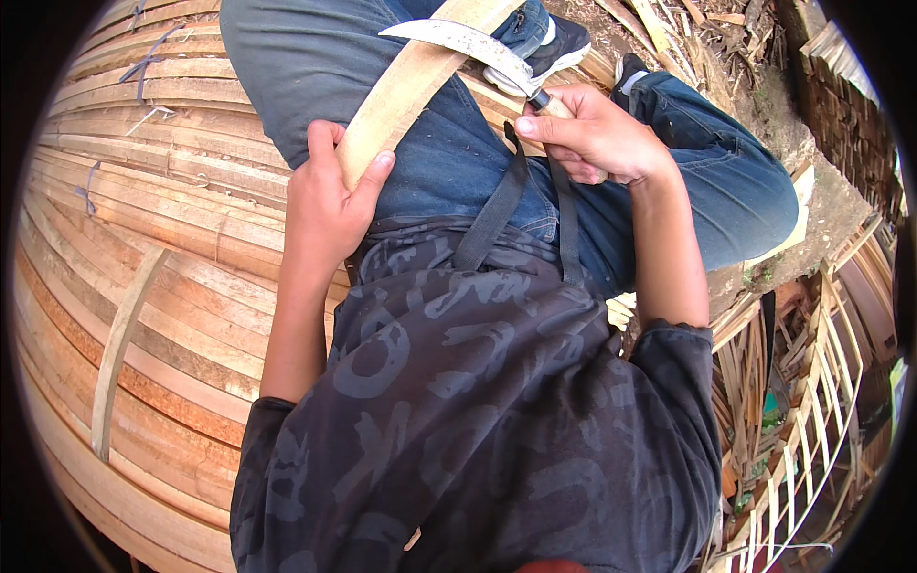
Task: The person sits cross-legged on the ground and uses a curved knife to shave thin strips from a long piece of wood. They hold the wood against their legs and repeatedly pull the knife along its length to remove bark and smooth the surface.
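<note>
My left hand (pixel 336 186) grips the near end of a flat, pale wooden board (pixel 401 91), thumb on top and fingers around its side. The board slants away over my thigh, and its far end runs out of the top of the view. In my right hand (pixel 607 134) is the short wooden handle of a sickle (pixel 478 50), with a dark collar where handle meets blade. Its curved metal blade, spotted with dark marks, lies across the board's face, tip toward the left. I cannot tell whether the edge is touching the wood.
Bundles of sawn wooden strips (pixel 181 315), some tied with cord, are stacked along the left. A dark strap (pixel 497 205) hangs over my lap. Wood scraps (pixel 659 29) litter the ground ahead. A slatted wooden frame (pixel 798 458) and loose strips are at the lower right.
</note>
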A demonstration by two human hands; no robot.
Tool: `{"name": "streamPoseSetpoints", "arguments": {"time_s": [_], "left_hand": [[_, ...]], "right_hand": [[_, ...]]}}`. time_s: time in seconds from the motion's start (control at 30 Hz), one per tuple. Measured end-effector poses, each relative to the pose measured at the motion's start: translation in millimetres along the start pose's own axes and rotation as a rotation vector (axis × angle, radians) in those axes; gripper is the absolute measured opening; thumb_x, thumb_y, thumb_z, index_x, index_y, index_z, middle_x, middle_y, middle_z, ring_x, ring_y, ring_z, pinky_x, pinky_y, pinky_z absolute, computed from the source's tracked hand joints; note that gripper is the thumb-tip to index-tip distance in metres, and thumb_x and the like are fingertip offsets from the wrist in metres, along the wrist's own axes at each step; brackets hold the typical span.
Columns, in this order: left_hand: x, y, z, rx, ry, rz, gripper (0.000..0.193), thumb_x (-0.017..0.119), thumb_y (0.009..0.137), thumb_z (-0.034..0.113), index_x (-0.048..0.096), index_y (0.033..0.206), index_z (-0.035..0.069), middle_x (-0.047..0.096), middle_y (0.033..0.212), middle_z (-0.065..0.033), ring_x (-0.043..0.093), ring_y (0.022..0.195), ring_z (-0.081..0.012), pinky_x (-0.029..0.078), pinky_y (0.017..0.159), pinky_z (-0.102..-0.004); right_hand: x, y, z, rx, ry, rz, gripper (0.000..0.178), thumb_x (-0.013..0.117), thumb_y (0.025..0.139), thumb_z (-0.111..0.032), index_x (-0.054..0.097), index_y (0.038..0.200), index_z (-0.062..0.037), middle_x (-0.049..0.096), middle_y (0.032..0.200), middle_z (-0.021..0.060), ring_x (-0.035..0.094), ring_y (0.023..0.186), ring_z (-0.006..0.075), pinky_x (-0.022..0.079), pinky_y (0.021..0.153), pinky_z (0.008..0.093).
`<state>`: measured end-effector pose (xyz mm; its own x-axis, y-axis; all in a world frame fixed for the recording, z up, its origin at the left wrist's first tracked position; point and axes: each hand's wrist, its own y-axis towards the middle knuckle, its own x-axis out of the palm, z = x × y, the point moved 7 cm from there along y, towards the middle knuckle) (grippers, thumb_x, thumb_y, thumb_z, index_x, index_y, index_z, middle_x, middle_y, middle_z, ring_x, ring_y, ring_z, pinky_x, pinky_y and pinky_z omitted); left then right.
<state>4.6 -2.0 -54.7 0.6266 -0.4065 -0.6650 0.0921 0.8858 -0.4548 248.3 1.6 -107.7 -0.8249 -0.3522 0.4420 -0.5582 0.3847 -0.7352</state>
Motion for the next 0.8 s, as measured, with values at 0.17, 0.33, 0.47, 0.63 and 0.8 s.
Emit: {"name": "streamPoseSetpoints", "arguments": {"time_s": [0.17,0.33,0.47,0.63,0.8], "left_hand": [[1.8,-4.7,-1.3,0.012,0.005,0.015,0.037,0.063,0.094,0.029,0.044,0.11,0.002,0.062,0.082,-0.0226,0.064,0.072,-0.0344,0.048,0.067,-0.0402],[1.5,2.2,5.6,-0.029,0.033,-0.024,0.042,0.065,0.092,0.033,0.044,0.108,0.001,0.064,0.08,-0.0275,0.066,0.077,-0.0453,0.05,0.065,-0.0464],[-1.9,-5.9,-7.8,-0.001,-0.038,0.006,0.041,0.065,0.092,0.033,0.044,0.108,0.001,0.064,0.078,-0.0273,0.066,0.076,-0.0446,0.05,0.065,-0.0455],[-1.9,-3.0,-7.2,-0.006,-0.037,-0.006,0.039,0.065,0.092,0.031,0.044,0.107,0.002,0.063,0.075,-0.0257,0.066,0.072,-0.0434,0.049,0.063,-0.0445],[2.1,-0.5,-0.6,0.005,-0.068,-0.004,0.037,0.065,0.092,0.029,0.044,0.106,0.002,0.063,0.075,-0.0253,0.066,0.071,-0.0428,0.049,0.063,-0.0441]], "right_hand": [[-36.5,-5.9,-8.1,-0.098,0.086,0.229,0.036,0.074,0.089,-0.031,0.051,0.07,-0.0108,0.039,0.049,-0.0066,0.035,0.038,0.0019,0.026,0.034,0.0212],[-60.6,-13.0,-16.2,-0.252,-0.177,0.457,0.031,0.077,0.087,-0.029,0.06,0.072,-0.0066,0.045,0.051,-0.0057,0.037,0.043,0.0013,0.029,0.04,0.0214],[-121.2,-72.4,-36.9,-0.689,-0.435,1.306,0.029,0.073,0.09,-0.022,0.056,0.073,-0.0052,0.052,0.061,0.0004,0.048,0.051,0.0059,0.036,0.044,0.0252],[-172.8,-158.7,-41.5,-0.692,0.107,1.286,0.027,0.067,0.094,-0.019,0.049,0.077,-0.0096,0.042,0.058,-0.0024,0.039,0.044,0.0071,0.033,0.041,0.0238],[-93.0,-106.1,-21.4,-0.375,0.164,0.734,0.025,0.066,0.095,-0.026,0.051,0.084,-0.0095,0.041,0.055,-0.0057,0.036,0.039,0.0035,0.03,0.035,0.0204]]}}
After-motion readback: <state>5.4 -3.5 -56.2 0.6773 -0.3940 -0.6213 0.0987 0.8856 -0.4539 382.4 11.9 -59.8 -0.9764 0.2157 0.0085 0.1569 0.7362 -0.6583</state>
